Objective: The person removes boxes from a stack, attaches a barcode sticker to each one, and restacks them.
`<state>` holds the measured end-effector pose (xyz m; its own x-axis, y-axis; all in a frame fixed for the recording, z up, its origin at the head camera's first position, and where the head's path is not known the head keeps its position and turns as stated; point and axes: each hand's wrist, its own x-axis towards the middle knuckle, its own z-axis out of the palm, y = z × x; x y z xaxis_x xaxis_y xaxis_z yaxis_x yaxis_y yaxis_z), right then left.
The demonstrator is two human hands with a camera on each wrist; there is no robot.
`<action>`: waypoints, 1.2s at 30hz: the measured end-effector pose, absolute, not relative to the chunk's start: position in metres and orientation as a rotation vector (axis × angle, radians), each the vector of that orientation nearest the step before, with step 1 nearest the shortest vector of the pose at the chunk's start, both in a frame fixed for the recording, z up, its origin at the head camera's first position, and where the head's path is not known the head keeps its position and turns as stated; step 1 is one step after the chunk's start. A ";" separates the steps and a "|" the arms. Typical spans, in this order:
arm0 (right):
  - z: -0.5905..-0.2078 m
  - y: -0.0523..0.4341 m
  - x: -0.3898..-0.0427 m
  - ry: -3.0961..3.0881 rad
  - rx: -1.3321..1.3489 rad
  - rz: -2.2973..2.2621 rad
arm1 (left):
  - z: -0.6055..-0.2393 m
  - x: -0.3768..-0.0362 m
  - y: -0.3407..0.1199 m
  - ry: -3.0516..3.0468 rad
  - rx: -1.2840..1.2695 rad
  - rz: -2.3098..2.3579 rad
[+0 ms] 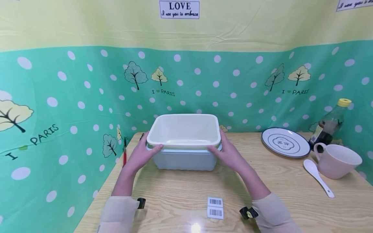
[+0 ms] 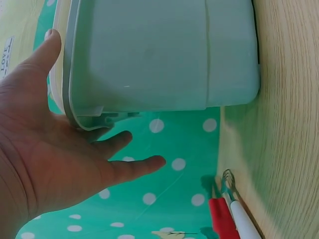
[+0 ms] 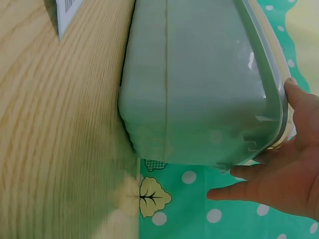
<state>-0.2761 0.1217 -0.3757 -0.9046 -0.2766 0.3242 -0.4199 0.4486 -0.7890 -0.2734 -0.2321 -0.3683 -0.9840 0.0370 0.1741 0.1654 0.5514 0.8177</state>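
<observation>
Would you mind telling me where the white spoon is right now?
In the head view, the white spoon lies on the wooden table at the right, just in front of the pink mug and below the round plate.

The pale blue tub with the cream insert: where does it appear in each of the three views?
Head: the tub stands at table centre, between both hands.
Left wrist: it fills the upper middle, beside the left hand.
Right wrist: centre, right hand at its rim.
Shared landmark: wooden table.
</observation>
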 end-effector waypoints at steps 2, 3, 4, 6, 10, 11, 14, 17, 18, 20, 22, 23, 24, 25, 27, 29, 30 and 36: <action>-0.376 0.120 -0.276 -2.546 0.605 1.470 | -0.368 -0.273 -0.232 -2.641 -0.156 -1.421; -0.376 0.120 -0.275 -2.550 0.598 1.480 | -0.368 -0.273 -0.232 -2.641 -0.147 -1.425; -0.375 0.119 -0.275 -2.553 0.589 1.491 | -0.368 -0.273 -0.232 -2.642 -0.136 -1.431; -0.373 0.119 -0.274 -2.562 0.562 1.501 | -0.367 -0.272 -0.232 -2.637 -0.124 -1.449; -0.369 0.119 -0.275 -2.555 0.537 1.484 | -0.363 -0.271 -0.230 -2.565 -0.154 -1.507; -0.368 0.119 -0.276 -2.547 0.538 1.473 | -0.362 -0.271 -0.229 -2.537 -0.167 -1.520; -0.363 0.120 -0.276 -2.510 0.554 1.463 | -0.357 -0.269 -0.227 -2.472 -0.186 -1.552; -0.357 0.120 -0.276 -2.478 0.556 1.478 | -0.352 -0.267 -0.226 -2.433 -0.190 -1.568; -0.356 0.120 -0.275 -2.467 0.554 1.486 | -0.350 -0.266 -0.226 -2.419 -0.202 -1.574; -0.353 0.121 -0.275 -2.448 0.547 1.506 | -0.348 -0.264 -0.226 -2.386 -0.234 -1.583; -0.351 0.122 -0.274 -2.415 0.550 1.537 | -0.345 -0.263 -0.226 -2.347 -0.279 -1.601; -0.350 0.122 -0.274 -2.392 0.558 1.555 | -0.344 -0.262 -0.225 -2.328 -0.301 -1.614; -0.349 0.123 -0.273 -2.369 0.563 1.574 | -0.343 -0.261 -0.225 -2.314 -0.316 -1.627; -0.349 0.124 -0.273 -2.341 0.580 1.603 | -0.341 -0.260 -0.224 -2.299 -0.333 -1.646; -0.347 0.125 -0.273 -2.283 0.624 1.647 | -0.339 -0.259 -0.222 -2.267 -0.362 -1.690; -0.346 0.126 -0.272 -2.230 0.662 1.691 | -0.337 -0.257 -0.221 -2.242 -0.386 -1.719; -0.345 0.126 -0.272 -2.207 0.679 1.712 | -0.336 -0.256 -0.220 -2.226 -0.398 -1.735; -0.340 0.126 -0.270 -2.142 0.727 1.771 | -0.332 -0.253 -0.218 -2.123 -0.488 -1.794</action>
<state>-0.2699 0.1263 -0.3401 -0.8382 -0.2069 0.5046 -0.5344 0.1276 -0.8355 -0.2532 -0.2183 -0.3325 -0.8911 0.0541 0.4505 0.4532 0.1542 0.8780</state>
